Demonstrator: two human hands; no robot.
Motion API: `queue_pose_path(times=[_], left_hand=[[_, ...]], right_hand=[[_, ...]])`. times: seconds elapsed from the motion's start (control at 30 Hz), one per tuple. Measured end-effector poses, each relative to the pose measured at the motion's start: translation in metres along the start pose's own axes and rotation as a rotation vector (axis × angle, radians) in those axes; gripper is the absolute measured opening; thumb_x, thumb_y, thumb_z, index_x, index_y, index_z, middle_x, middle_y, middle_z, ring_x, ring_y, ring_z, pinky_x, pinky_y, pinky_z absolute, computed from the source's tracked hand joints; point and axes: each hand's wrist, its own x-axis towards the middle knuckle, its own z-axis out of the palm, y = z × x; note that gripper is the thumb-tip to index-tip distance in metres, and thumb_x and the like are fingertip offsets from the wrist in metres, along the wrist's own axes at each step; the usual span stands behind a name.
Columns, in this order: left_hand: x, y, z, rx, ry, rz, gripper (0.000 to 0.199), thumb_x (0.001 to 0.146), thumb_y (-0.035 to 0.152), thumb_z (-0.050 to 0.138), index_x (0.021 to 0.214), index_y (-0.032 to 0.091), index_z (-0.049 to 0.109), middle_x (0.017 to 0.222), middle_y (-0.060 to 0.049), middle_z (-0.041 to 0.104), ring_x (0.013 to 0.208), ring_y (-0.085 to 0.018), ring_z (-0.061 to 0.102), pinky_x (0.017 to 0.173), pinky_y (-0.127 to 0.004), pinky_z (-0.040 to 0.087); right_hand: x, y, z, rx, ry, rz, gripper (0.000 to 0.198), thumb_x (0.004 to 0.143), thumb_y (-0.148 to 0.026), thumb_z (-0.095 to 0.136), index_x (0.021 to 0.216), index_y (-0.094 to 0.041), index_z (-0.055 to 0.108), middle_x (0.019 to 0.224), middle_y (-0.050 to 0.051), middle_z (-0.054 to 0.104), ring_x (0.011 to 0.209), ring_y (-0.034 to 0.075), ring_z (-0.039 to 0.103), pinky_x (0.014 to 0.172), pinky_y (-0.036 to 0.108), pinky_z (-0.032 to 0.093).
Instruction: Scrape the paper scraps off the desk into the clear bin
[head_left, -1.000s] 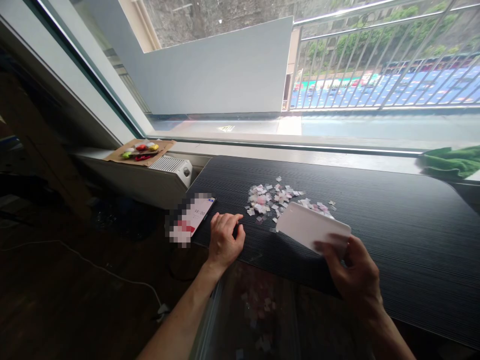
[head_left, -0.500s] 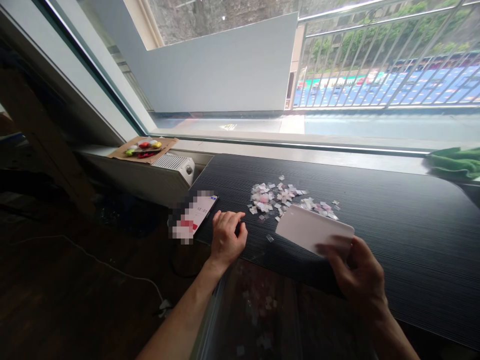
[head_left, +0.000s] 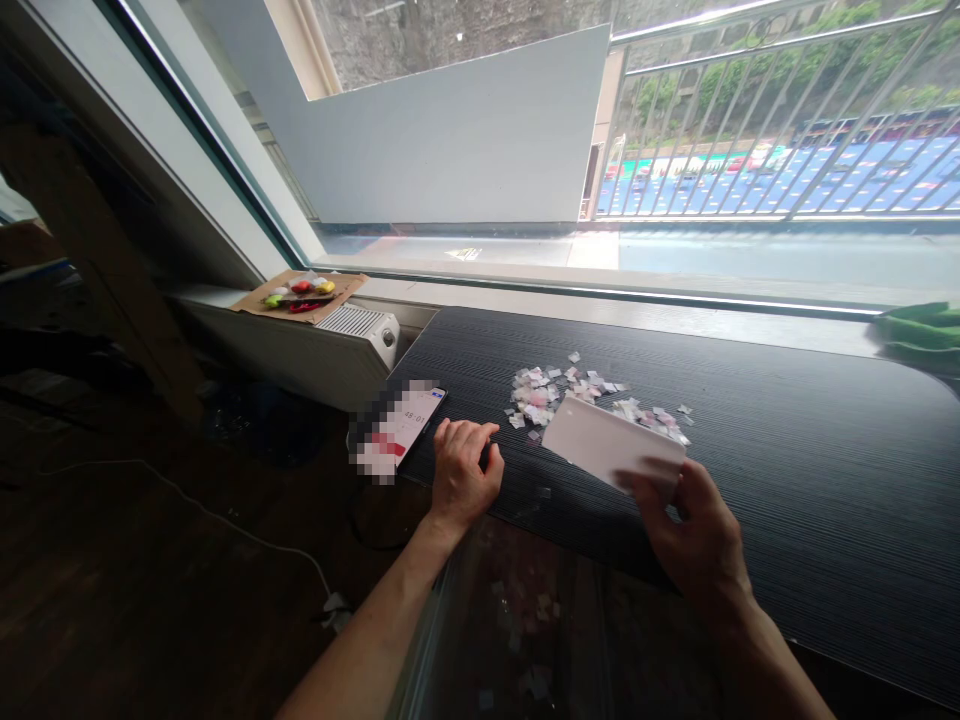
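Our right hand (head_left: pixel 697 525) pinches a smooth white rectangular plastic-looking sheet (head_left: pixel 607 443) by its near-right end, over the black wood-grain worktop (head_left: pixel 795 470), beside small pale square scraps (head_left: pixel 534 392). Likely light, stiff, slippery; we'd grip the end edges. Our left hand (head_left: pixel 466 475) half-curls, apparently empty.

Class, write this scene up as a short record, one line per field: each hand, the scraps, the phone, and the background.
Left hand: fingers curled, nothing visible in its grasp
Right hand: grips a pale flat card by its right end
Scraps: small, pale, loosely heaped on the black table, some behind the card
Phone: lit screen, partly pixelated, left of the left hand
Background: cardboard bearing colourful items, left; green cloth, right
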Motion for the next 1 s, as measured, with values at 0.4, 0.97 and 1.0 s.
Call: queue_pose_path(times=[0.4, 0.97, 1.0], left_hand=[[0.000, 0.000, 0.001, 0.003, 0.006, -0.009, 0.021, 0.081, 0.016, 0.049, 0.097, 0.019, 0.062, 0.083, -0.003, 0.064, 0.089, -0.019, 0.058, 0.104, -0.045, 0.033], [0.000, 0.000, 0.003, -0.001, 0.015, -0.014, 0.020, 0.080, 0.016, 0.050, 0.096, 0.020, 0.063, 0.084, -0.003, 0.065, 0.088, -0.020, 0.059, 0.104, -0.046, 0.033], [0.001, 0.000, 0.003, 0.000, 0.014, -0.015, 0.020, 0.080, 0.016, 0.050, 0.096, 0.020, 0.063, 0.084, -0.003, 0.065, 0.088, -0.020, 0.058, 0.104, -0.046, 0.033]], right_hand=[[0.007, -0.003, 0.004, -0.060, -0.027, -0.049, 0.020, 0.084, -0.034, 0.054, 0.101, -0.023, 0.058, 0.091, 0.007, 0.075, 0.077, 0.022, 0.072, 0.065, 0.030, 0.054], [0.005, -0.002, 0.004, 0.000, -0.080, 0.006, 0.023, 0.081, -0.039, 0.055, 0.099, -0.023, 0.059, 0.085, 0.006, 0.075, 0.071, 0.021, 0.070, 0.066, 0.032, 0.054], [0.006, 0.001, 0.006, -0.005, -0.085, 0.010, 0.024, 0.081, -0.039, 0.055, 0.099, -0.023, 0.059, 0.086, 0.006, 0.075, 0.072, 0.021, 0.070, 0.066, 0.032, 0.054]])
